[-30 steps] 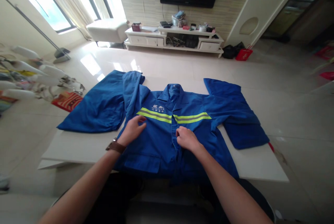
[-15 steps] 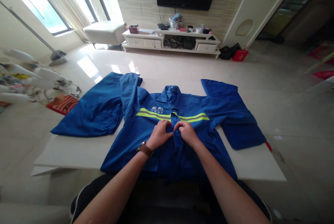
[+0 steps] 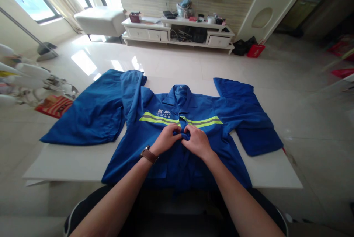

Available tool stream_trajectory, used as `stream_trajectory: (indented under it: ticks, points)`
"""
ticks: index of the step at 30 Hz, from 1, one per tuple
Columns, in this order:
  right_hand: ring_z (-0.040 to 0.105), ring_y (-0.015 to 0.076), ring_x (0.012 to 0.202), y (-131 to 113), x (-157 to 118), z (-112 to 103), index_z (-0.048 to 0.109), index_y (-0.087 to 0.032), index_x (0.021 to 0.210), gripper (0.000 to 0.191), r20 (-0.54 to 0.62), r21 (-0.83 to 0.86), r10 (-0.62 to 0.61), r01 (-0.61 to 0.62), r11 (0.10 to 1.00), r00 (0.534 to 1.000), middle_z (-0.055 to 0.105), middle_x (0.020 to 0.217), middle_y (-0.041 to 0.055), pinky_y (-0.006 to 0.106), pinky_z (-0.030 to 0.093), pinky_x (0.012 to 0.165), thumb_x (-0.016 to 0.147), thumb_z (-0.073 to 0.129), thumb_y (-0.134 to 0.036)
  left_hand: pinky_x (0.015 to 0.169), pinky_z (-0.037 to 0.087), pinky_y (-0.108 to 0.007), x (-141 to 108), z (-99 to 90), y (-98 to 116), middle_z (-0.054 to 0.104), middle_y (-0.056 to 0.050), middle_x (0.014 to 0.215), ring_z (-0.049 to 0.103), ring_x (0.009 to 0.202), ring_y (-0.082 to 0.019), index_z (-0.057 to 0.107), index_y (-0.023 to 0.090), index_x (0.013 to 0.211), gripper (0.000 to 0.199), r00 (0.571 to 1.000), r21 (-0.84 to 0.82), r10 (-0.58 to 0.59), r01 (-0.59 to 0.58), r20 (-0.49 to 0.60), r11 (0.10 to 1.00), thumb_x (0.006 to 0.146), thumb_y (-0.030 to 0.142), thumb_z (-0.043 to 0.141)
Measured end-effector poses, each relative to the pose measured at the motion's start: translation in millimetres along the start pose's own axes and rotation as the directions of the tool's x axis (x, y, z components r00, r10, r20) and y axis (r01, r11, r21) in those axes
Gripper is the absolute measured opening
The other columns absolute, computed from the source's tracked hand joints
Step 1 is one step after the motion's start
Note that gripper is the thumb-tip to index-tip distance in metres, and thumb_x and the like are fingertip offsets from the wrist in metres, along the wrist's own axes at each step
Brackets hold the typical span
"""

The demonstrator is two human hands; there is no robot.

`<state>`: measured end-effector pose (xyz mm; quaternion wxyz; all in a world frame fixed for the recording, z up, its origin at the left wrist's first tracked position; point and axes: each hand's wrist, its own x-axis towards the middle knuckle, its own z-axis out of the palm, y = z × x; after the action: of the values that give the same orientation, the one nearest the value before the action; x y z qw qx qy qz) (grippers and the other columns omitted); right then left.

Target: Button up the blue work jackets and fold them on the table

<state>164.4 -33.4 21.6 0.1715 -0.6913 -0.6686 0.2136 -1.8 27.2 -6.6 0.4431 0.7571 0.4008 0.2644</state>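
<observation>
A blue work jacket (image 3: 138,156) lies front up, its collar pointing away from me and a yellow-and-grey reflective stripe across the chest. My left hand (image 3: 167,139), with a brown-strapped watch at the wrist, pinches the front placket just below the stripe. Opposite it, my right hand (image 3: 197,141) grips the other side of the placket, its fingertips close to the left ones. A fold of cloth is bunched between the two hands. Whether a button lies under my fingertips is hidden. Both sleeves are spread out to the sides.
The jacket lies on a white table (image 3: 74,161), near whose front edge my legs show. More folded blue cloth (image 3: 91,115) covers the left end. A red bag (image 3: 54,106) is beyond it. Across the room are a white TV cabinet (image 3: 143,33) and a white stool (image 3: 101,21).
My hands have drawn together on the placket, and the right fingers have curled in toward the left thumb, bunching the cloth. The head view has tilted down slightly.
</observation>
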Motion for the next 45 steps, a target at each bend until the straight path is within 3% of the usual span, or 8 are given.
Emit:
stream_trajectory:
  ticks: [4,9,19,27,32,36,45]
  points:
    - [0.067,0.0209,0.095,-2.9,-6.5,-2.4,0.063,-0.024,0.102,0.019,0.032,-0.085,-0.024,0.027,0.996,0.999,0.073,0.105,0.0018,0.028,0.04,0.075,0.083,0.062,-0.024,0.076,0.045,-0.028,-3.0,-1.4,0.0,0.065,-0.001,0.086,0.059,0.081,-0.016,0.069,0.016,0.084,0.007,1.0,0.008,-0.004,0.004,-0.002,1.0,0.079,0.017,0.074]
    - [0.068,0.0216,0.1,-2.6,-13.8,-5.6,0.065,-0.025,0.107,0.019,0.092,-0.179,-0.072,0.087,0.98,0.993,0.074,0.109,0.0031,0.028,0.043,0.078,0.09,0.057,-0.025,0.087,0.047,-0.032,-8.1,0.3,1.4,0.066,-0.003,0.094,0.06,0.093,-0.02,0.069,0.018,0.088,0.014,0.998,0.15,0.067,-0.065,-0.007,0.987,0.075,0.015,0.074]
    - [0.071,0.0247,0.097,-9.6,-10.9,8.3,0.069,-0.016,0.107,0.022,0.281,-0.34,-0.133,0.228,0.912,0.951,0.074,0.106,0.0106,0.031,0.049,0.079,0.096,0.052,-0.024,0.086,0.05,-0.034,-18.2,18.3,-5.6,0.068,-0.008,0.093,0.062,0.095,-0.024,0.061,0.019,0.083,0.014,0.989,0.385,0.005,-0.061,0.146,0.921,0.078,0.005,0.059]
    - [0.071,0.024,0.103,-8.7,-10.5,12.5,0.07,-0.016,0.114,0.025,0.317,-0.339,-0.101,0.212,0.917,0.943,0.074,0.111,0.0124,0.03,0.05,0.086,0.097,0.052,-0.024,0.091,0.051,-0.034,-23.2,19.3,-3.8,0.071,-0.009,0.1,0.065,0.1,-0.026,0.064,0.019,0.088,0.017,0.984,0.411,-0.059,-0.016,0.17,0.912,0.08,0.005,0.061]
    - [0.072,0.0272,0.1,-8.2,-9.8,22.6,0.073,-0.014,0.106,0.027,0.35,-0.345,-0.07,0.198,0.917,0.934,0.076,0.107,0.0151,0.032,0.052,0.087,0.099,0.052,-0.028,0.085,0.051,-0.033,-27.7,26.7,0.5,0.071,-0.01,0.102,0.068,0.093,-0.023,0.066,0.019,0.092,0.019,0.969,0.509,-0.144,0.024,0.199,0.861,0.085,0.005,0.055]
    - [0.074,0.0278,0.097,-8.5,-10.2,32.1,0.075,-0.013,0.101,0.029,0.368,-0.364,-0.048,0.192,0.911,0.929,0.077,0.103,0.0175,0.033,0.053,0.086,0.098,0.048,-0.02,0.079,0.05,-0.033,-28.9,32.9,1.5,0.07,-0.011,0.101,0.069,0.086,-0.022,0.067,0.018,0.09,0.019,0.958,0.564,-0.196,0.047,0.207,0.824,0.092,0.01,0.049]
    - [0.074,0.0289,0.1,-8.6,-12.7,34.1,0.075,-0.011,0.104,0.029,0.375,-0.364,-0.035,0.182,0.913,0.926,0.077,0.104,0.0187,0.033,0.055,0.088,0.094,0.048,-0.013,0.075,0.05,-0.032,-29.8,36.1,5.9,0.068,-0.011,0.104,0.069,0.081,-0.02,0.066,0.018,0.09,0.019,0.954,0.595,-0.229,0.07,0.196,0.801,0.094,0.011,0.049]
